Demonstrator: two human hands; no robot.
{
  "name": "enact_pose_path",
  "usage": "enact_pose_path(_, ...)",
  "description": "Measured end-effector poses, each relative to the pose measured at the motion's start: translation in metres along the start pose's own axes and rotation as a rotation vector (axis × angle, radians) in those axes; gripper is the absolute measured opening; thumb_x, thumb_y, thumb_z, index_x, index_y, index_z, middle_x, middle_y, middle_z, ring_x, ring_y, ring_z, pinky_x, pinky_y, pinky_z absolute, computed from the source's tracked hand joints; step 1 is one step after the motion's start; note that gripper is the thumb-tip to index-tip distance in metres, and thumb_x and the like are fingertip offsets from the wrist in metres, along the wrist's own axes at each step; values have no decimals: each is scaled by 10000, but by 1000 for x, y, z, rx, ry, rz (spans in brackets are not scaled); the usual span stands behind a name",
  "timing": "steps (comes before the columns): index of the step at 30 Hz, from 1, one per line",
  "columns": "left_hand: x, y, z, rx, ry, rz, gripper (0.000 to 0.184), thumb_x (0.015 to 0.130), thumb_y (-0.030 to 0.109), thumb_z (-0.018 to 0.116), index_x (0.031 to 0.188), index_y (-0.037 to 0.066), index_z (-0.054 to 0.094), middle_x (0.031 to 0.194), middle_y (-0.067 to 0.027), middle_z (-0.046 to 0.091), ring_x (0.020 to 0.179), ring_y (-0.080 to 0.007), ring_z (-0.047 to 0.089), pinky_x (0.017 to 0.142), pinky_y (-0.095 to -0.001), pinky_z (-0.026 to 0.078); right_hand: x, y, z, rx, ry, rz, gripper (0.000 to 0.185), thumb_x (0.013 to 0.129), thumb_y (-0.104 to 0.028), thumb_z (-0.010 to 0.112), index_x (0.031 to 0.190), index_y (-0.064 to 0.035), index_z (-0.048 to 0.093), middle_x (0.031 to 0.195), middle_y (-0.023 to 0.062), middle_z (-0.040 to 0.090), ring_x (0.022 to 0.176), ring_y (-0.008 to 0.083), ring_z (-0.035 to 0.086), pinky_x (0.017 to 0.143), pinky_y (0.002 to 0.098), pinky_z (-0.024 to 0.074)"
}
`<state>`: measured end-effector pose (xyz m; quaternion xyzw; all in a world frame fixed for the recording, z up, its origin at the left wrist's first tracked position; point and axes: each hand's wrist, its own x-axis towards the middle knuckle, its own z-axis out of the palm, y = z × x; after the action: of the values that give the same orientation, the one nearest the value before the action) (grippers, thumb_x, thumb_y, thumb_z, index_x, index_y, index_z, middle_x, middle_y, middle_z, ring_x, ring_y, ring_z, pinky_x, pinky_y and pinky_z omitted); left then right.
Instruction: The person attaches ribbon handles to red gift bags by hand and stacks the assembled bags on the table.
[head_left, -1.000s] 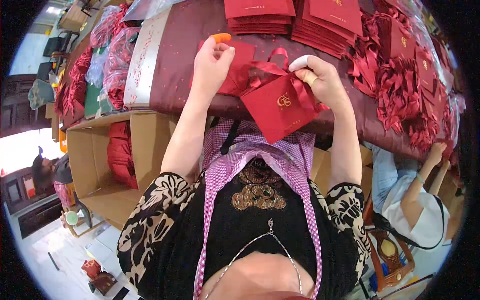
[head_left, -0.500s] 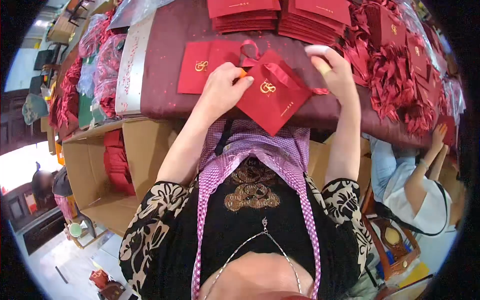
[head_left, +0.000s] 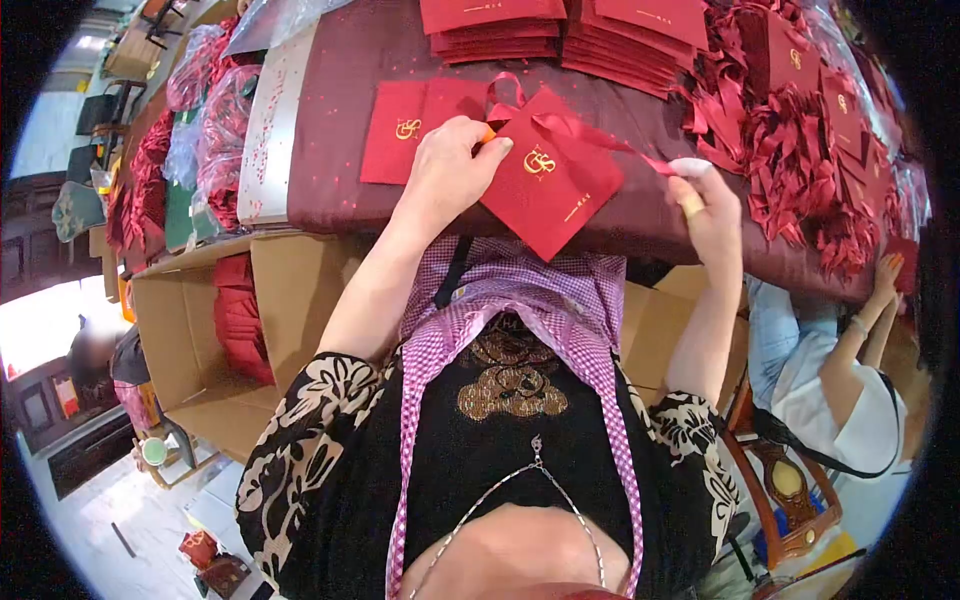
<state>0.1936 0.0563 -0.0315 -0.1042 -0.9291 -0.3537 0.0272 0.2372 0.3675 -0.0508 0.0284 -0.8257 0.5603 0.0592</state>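
Observation:
A flat red card point(head_left: 552, 180) with gold letters lies turned on its corner at the table's near edge. My left hand point(head_left: 455, 165) is closed on its left corner, thumb on top. Something orange shows between that thumb and forefinger; what it is I cannot make out. From the card's upper part a red ribbon point(head_left: 607, 137) runs to my right hand point(head_left: 708, 200), which pinches its end and holds it stretched. A ribbon loop point(head_left: 506, 90) stands up at the card's top. Another red card point(head_left: 405, 115) lies flat behind my left hand.
Stacks of red cards point(head_left: 495, 45) stand at the back of the dark red tablecloth point(head_left: 335, 130). Piled ribboned cards point(head_left: 765, 180) hang over the right edge. An open cardboard box point(head_left: 300, 300) is below left. Another person's hand point(head_left: 885, 275) is at far right.
My right hand has moved right and slightly down and now holds the ribbon's end, drawing the ribbon out straight. My left hand stays on the card.

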Motion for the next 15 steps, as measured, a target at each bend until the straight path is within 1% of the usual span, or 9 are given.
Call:
enact_pose_path(2, 2, 1, -2, -6, 5, -22, 272, 831, 241, 667, 813, -30, 653, 762, -198, 614, 737, -354, 615, 685, -432, 477, -3, -26, -9, 213, -36, 130, 193, 909, -77, 619, 1093, -21, 633, 769, -8, 609, 674, 66, 545, 613, 213, 429)
enact_pose_path(5, 5, 1, -5, -92, -120, -175, 281, 838, 243, 656, 819, -38, 652, 710, -215, 622, 682, -355, 625, 644, -418, 475, -5, -17, -14, 712, -156, -45, 269, 904, -110, 634, 1135, 26, 604, 816, 54, 626, 702, 127, 576, 656, 248, 457)
enact_pose_path(6, 5, -5, 0, -133, -102, -150, 276, 843, 233, 653, 823, -42, 652, 677, -210, 613, 645, -320, 622, 624, -400, 471, -3, -14, -13, 835, -257, -107, 271, 903, -110, 633, 1130, 35, 602, 897, 105, 658, 771, 168, 620, 719, 274, 493)
enact_pose_path(8, 7, -12, 3, -171, -82, -126, 271, 847, 223, 649, 828, -47, 652, 644, -204, 604, 608, -284, 620, 604, -382, 467, -6, -16, -5, 904, -261, -96, 265, 898, -98, 634, 1124, 37, 606, 944, 123, 665, 819, 183, 634, 763, 289, 504)
enact_pose_path(9, 7, -15, 2, -250, -126, -156, 233, 872, 190, 640, 860, -42, 655, 695, -89, 614, 648, -169, 566, 610, -319, 448, -6, -19, -1, 968, -264, -88, 259, 893, -86, 635, 1119, 38, 610, 991, 142, 673, 867, 198, 648, 806, 304, 515)
enact_pose_path(10, 7, -17, 2, -330, -170, -189, 196, 896, 158, 631, 891, -37, 657, 746, 25, 624, 688, -54, 513, 616, -257, 430, -4, -20, 1, 939, -252, -102, 251, 885, -38, 624, 1124, 39, 613, 1050, 171, 673, 934, 221, 657, 873, 340, 518)
enact_pose_path(13, 6, -19, -4, -457, -237, -220, 199, 904, 120, 609, 1026, -31, 652, 848, 33, 636, 778, -54, 546, 699, -235, 456, -1, -13, 7, 684, -138, -147, 224, 870, 13, 619, 1093, 31, 630, 1028, 140, 677, 934, 199, 651, 878, 320, 506)
enact_pose_path(14, 5, -19, -5, -454, -236, -224, 199, 904, 120, 609, 1026, -31, 652, 848, 33, 636, 778, -54, 546, 699, -235, 456, -1, -16, 10, 687, -141, -146, 224, 870, 13, 619, 1093, 31, 630, 1028, 140, 677, 934, 199, 651, 878, 320, 506)
enact_pose_path(15, 3, -16, -6, -561, -232, -213, 215, 888, 100, 596, 1033, -52, 642, 842, 12, 641, 761, -66, 549, 680, -246, 459, -1, -22, 15, 491, -77, -147, 201, 859, 31, 622, 1059, 23, 641, 1026, 122, 673, 935, 181, 640, 868, 303, 498)
